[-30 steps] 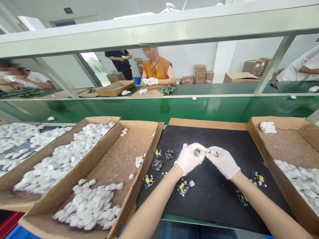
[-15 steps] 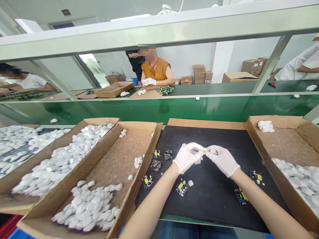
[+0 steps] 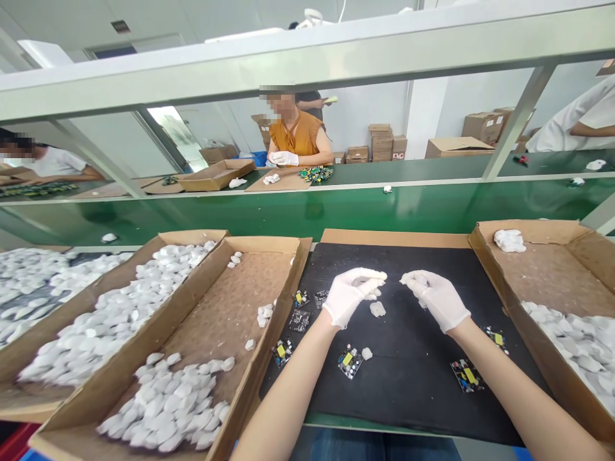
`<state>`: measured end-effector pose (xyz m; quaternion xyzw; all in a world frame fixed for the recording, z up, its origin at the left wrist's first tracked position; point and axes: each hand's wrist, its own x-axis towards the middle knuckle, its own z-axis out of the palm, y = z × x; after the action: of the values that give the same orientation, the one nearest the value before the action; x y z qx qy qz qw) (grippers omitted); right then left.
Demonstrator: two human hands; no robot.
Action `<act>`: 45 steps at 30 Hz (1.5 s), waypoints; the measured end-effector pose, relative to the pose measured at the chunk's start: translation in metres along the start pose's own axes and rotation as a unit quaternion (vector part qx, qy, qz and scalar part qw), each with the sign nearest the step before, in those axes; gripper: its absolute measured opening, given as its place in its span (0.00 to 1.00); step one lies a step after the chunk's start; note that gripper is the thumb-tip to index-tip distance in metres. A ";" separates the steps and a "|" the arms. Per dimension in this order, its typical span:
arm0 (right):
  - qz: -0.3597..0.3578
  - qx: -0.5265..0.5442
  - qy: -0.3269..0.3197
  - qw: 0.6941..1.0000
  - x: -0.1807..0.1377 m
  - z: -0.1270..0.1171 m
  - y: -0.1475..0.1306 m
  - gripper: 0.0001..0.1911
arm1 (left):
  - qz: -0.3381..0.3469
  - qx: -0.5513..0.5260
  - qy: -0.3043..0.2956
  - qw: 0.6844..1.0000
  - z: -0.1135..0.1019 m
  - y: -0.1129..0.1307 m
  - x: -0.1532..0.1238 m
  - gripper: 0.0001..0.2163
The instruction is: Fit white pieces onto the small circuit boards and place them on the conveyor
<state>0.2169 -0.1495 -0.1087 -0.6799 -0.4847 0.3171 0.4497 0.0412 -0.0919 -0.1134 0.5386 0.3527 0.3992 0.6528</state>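
Where my hands hover: over the black mat (image 3: 413, 390), well apart, both in thin white gloves.
Left hand (image 3: 350, 296): fingers curled narrow; white on white, so I cannot tell if it grips anything.
Right hand (image 3: 436, 299): curled likewise; grip unclear.
Shell (image 3: 377, 309): small, rounded, white, just below my left fingers, over the mat.
Boards (image 3: 350, 362): black rectangles with yellow parts, scattered on the mat.
Trays (image 3: 225, 314): brown cardboard, either side, heaped with pale shells (image 3: 163, 403).
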 end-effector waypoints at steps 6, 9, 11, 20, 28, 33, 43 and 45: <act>-0.030 -0.100 -0.015 0.994 0.000 0.004 0.002 0.09 | 0.035 0.048 0.075 0.995 -0.015 -0.001 0.009 0.15; 0.000 -0.150 -0.037 0.988 -0.001 0.009 0.007 0.06 | 0.054 0.106 0.115 0.986 -0.021 -0.005 0.014 0.12; 0.013 -0.148 -0.039 0.988 0.000 0.010 0.009 0.07 | 0.067 0.164 0.142 0.974 -0.024 -0.007 0.017 0.11; 0.045 -0.030 -0.093 0.994 0.003 0.005 0.007 0.02 | 0.041 0.441 0.229 0.867 -0.045 -0.010 0.023 0.16; 0.159 0.222 -0.186 0.944 0.000 0.003 -0.002 0.12 | 0.027 0.552 0.200 0.809 -0.049 -0.018 0.023 0.10; 0.189 0.359 -0.173 0.898 0.000 0.000 0.006 0.18 | 0.115 0.561 0.193 0.797 -0.044 -0.006 0.019 0.13; 0.017 0.323 0.007 0.946 0.004 -0.017 -0.007 0.19 | 0.326 0.565 -0.292 0.699 0.044 0.000 -0.036 0.10; 0.002 0.322 0.039 0.946 0.005 -0.022 -0.009 0.21 | 0.344 0.580 -0.365 0.642 0.064 -0.005 -0.050 0.17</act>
<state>0.2339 -0.1501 -0.0918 -0.5119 -0.3377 0.4304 0.6623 0.0773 -0.1642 -0.1059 0.9914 0.0350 0.0798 0.0980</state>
